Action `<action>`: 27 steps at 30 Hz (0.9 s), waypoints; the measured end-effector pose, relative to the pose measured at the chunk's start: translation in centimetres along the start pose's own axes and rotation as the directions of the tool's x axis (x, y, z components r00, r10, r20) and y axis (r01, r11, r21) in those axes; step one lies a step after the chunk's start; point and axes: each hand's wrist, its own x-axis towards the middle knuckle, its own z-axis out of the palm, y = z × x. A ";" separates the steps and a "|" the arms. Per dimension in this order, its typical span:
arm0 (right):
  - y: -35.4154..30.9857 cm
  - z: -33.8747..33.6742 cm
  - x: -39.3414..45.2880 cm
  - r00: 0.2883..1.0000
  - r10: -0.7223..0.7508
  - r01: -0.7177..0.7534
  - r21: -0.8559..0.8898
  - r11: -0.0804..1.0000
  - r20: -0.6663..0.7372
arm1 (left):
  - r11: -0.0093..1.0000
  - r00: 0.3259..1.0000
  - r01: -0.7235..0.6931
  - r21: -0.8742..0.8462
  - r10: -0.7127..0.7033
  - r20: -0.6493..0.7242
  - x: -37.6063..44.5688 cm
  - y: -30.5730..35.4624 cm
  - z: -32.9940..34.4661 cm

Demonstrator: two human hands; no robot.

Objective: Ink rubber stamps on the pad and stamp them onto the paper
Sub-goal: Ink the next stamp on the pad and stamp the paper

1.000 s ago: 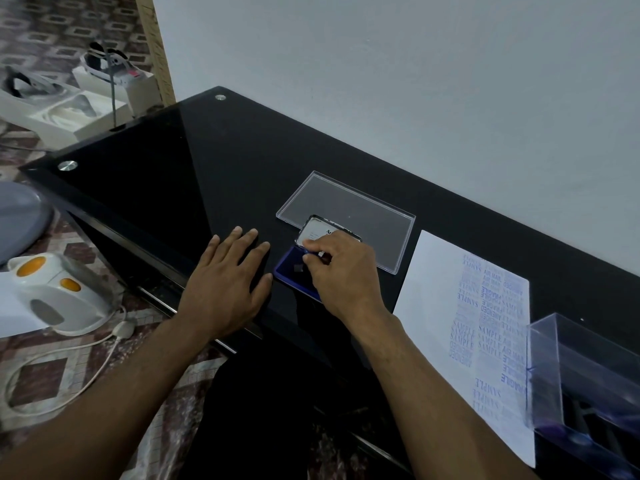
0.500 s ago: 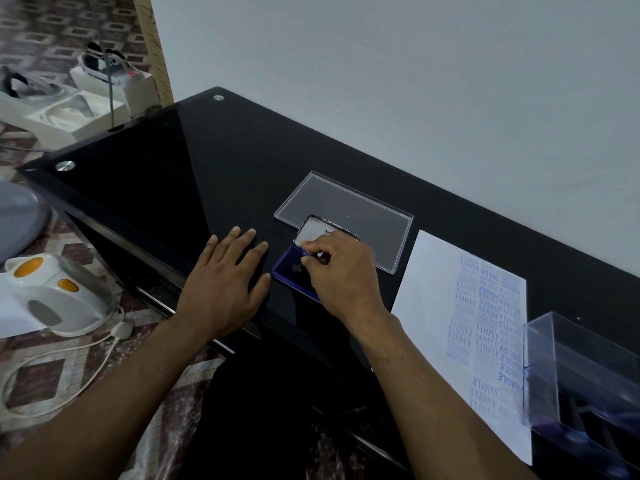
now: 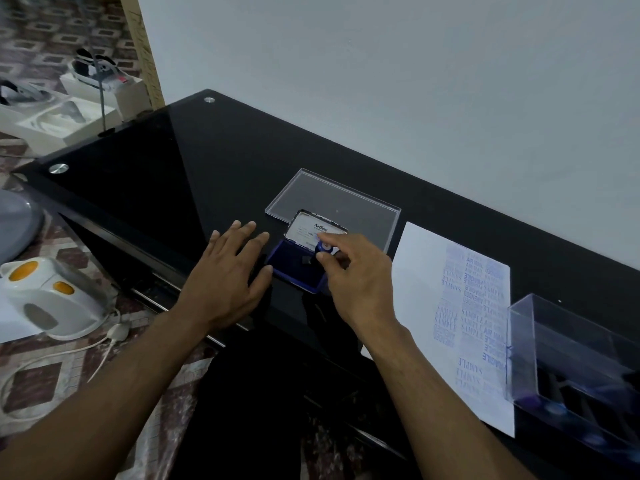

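Stamp over the ink pad

Your right hand [image 3: 358,278] pinches a small stamp [image 3: 324,247] above the open ink pad [image 3: 294,268] (lid up); your left hand [image 3: 228,271] lies flat, fingers spread, just left.

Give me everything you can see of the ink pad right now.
The ink pad is a small hinged case with a dark blue inked tray, lying open and flat on the black table. Its raised lid shows a white label. The left hand lies flat beside it, thumb at its near left corner. The right hand holds a stamp over the tray.
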 end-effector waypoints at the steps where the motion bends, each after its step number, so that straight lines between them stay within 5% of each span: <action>1: 0.3 -0.7 -0.4 1.000 0.007 -0.007 0.009 1.000 -0.020 | 1.000 1.000 -0.020 -0.013 0.020 -0.001 -0.1 0.7 0.1; 13: 5.5 -11.2 -6.1 0.969 0.099 -0.116 -0.060 0.991 -0.226 | 0.962 0.969 -0.240 -0.127 0.246 0.028 0.4 13.2 2.9; 27: 9.7 -16.3 -9.6 0.968 0.123 -0.155 -0.133 0.979 -0.219 | 0.926 0.912 -0.352 -0.140 0.373 0.174 1.2 19.5 7.1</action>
